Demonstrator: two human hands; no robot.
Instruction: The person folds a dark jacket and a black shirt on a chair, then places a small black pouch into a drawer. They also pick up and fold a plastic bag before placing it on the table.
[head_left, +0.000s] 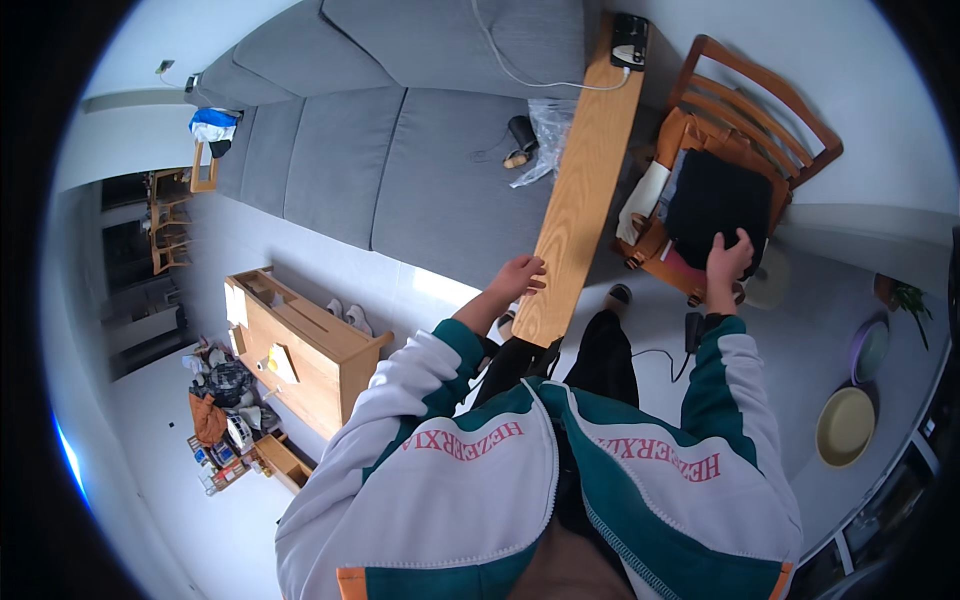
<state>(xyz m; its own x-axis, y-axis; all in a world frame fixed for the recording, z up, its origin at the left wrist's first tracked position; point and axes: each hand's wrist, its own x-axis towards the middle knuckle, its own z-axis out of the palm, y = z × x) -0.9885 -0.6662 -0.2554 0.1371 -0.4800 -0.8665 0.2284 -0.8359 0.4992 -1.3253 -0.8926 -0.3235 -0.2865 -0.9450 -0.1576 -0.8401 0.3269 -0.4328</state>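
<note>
My left hand (519, 276) is at the near end of the sofa's wooden armrest (577, 176), its fingers loosely apart and holding nothing. My right hand (730, 260) is over the lower edge of a folded black cloth item (718, 196), with thumb and fingers apart; whether it touches the cloth is hard to tell. That black item lies on a brown bag or garment (679, 135) on the seat of a wooden chair (765, 90). A cream-coloured cloth (643, 201) hangs along the seat's left side.
A phone (628, 41) on a white charging cable lies at the armrest's far end. On the grey sofa (457, 165) are a clear plastic bag (551, 139) and a black cylinder (523, 133). A wooden cabinet (311, 341) stands left; basins (846, 427) sit on the right floor.
</note>
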